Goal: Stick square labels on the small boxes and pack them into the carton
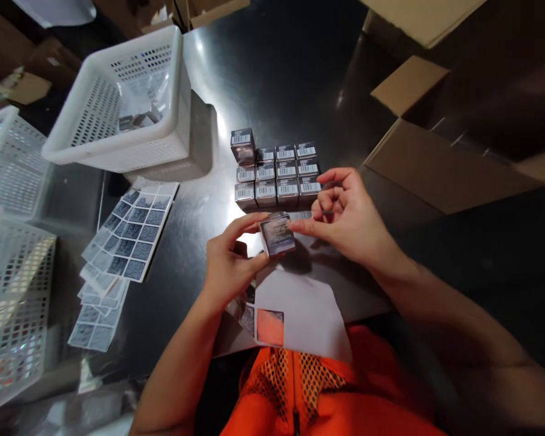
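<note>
My left hand point(234, 260) grips a small dark box point(278, 235) between thumb and fingers, tilted so a printed, shiny face shows. My right hand point(343, 215) lays its thumb on the box's upper right edge; its other fingers are half curled and apart from the thumb, with nothing between them. Below the box lies a mostly bare white label sheet point(304, 303) with a few square labels at its left side. Just beyond my hands, similar small boxes point(287, 192) with barcode labels stand in rows, one box point(243, 145) sitting higher at the back left.
Sheets of square dark labels point(136, 233) lie fanned out on the shiny metal table point(272, 72) at left. Behind them stands a white plastic basket point(181, 136) holding a clear bag and small boxes. More white baskets point(16, 303) line the far left. An open cardboard box point(418, 163) is at right.
</note>
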`<state>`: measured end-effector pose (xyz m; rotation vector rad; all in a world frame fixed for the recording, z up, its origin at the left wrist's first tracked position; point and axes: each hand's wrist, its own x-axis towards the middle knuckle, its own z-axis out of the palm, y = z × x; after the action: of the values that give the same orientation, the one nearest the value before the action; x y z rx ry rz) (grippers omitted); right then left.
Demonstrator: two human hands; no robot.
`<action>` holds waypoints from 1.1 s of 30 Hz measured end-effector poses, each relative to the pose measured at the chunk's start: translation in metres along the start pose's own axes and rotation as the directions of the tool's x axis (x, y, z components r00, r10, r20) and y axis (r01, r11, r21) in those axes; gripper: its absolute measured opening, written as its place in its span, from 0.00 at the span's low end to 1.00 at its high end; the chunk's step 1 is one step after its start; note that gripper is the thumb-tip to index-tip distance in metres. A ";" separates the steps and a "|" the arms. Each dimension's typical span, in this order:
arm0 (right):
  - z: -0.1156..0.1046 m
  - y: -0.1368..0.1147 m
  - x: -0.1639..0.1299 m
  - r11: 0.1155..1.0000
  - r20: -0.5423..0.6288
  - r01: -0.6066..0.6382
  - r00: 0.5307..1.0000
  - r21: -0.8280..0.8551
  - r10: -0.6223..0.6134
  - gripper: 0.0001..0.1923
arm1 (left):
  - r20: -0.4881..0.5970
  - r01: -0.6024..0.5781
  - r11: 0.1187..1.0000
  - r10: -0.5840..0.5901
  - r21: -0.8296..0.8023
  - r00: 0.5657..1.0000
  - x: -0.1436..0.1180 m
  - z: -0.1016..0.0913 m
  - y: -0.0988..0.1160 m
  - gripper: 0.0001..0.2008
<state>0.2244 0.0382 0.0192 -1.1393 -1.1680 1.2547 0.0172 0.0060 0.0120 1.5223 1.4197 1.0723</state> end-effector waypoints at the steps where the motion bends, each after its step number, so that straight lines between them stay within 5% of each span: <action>1: -0.001 0.002 0.001 1.000 0.019 0.027 0.999 0.017 -0.027 0.33 | -0.015 0.040 0.999 -0.040 -0.021 0.999 0.001 -0.001 0.001 0.30; 4: 0.001 0.005 -0.003 0.985 0.154 0.171 0.974 0.000 -0.169 0.25 | -0.188 0.074 0.997 -0.072 0.001 0.980 0.005 -0.004 0.000 0.31; 7: 0.006 0.007 -0.014 0.873 0.410 0.456 0.840 -0.176 -0.356 0.25 | -0.409 -0.015 0.983 0.090 0.182 0.908 0.007 -0.006 -0.003 0.29; 10: 0.007 0.006 -0.023 0.567 0.592 0.730 0.665 -0.383 -0.456 0.26 | -0.454 -0.073 0.941 0.226 0.331 0.862 0.008 -0.008 -0.006 0.26; 12: 0.006 0.004 -0.025 0.336 0.607 0.788 0.614 -0.516 -0.505 0.27 | -0.460 -0.072 0.925 0.251 0.373 0.852 0.009 -0.010 -0.007 0.26; 14: 0.004 0.003 -0.025 0.214 0.592 0.786 0.587 -0.580 -0.553 0.28 | -0.479 -0.038 0.925 0.230 0.377 0.847 0.011 -0.012 -0.009 0.27; 18: 0.007 0.009 -0.024 0.357 0.673 0.813 0.581 -0.460 -0.457 0.26 | -0.512 0.044 0.967 0.095 0.253 0.854 0.016 -0.015 -0.010 0.29; 24: 0.017 0.021 -0.029 0.641 0.646 0.652 0.700 -0.405 -0.304 0.12 | -0.518 0.079 0.987 0.005 0.140 0.855 0.013 -0.013 -0.002 0.29; 28: 0.017 0.020 -0.031 0.624 0.632 0.644 0.718 -0.443 -0.292 0.11 | -0.484 0.130 0.985 -0.062 0.109 0.873 0.013 -0.012 -0.004 0.28; 33: 0.019 0.025 -0.034 0.470 0.665 0.791 0.597 -0.392 -0.449 0.11 | -0.445 0.191 0.974 -0.118 0.123 0.888 0.021 -0.016 -0.013 0.28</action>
<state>0.2042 0.0038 -0.0043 -0.6775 -2.3136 0.4692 -0.0023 0.0274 0.0070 1.2961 1.9462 1.2747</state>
